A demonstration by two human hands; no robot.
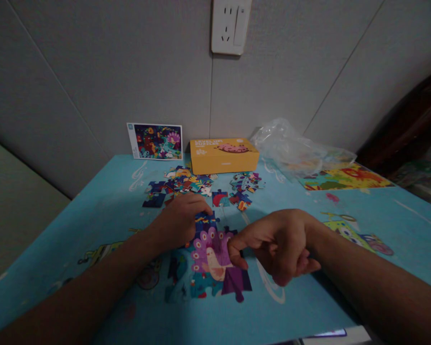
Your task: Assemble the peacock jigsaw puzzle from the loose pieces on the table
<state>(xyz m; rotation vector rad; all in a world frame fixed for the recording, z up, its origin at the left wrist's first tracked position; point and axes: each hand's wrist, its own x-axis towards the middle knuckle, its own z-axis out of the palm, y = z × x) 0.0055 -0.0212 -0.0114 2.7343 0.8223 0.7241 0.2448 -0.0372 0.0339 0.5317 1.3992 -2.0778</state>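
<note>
Two bare hands work over a partly joined jigsaw puzzle [212, 263] on a light blue cartoon tablecloth [104, 297]. The joined section lies in the near middle of the table and shows a pink and purple peacock-like bird.

The left hand [179, 220] is palm down at the section's far left edge, its fingers bent closely together, the fingertips at a dark blue piece [205, 221] with yellow marks. Whether they pinch it or only press on it cannot be told.

The right hand [283, 244] is over the right side. One digit reaches out and down to the bird's right edge, while the others curl loosely beneath the palm; a moderate gap separates them, and no piece can be seen between them.

Beyond the hands, loose pieces [190, 181] lie in a pile at left, with a smaller cluster [246, 184] at right. Farther back, against a grey wall [158, 72], a picture card [158, 141] leans at left, a yellow puzzle box [224, 158] sits in the middle, and a crumpled clear plastic bag [290, 148] lies at right.
</note>
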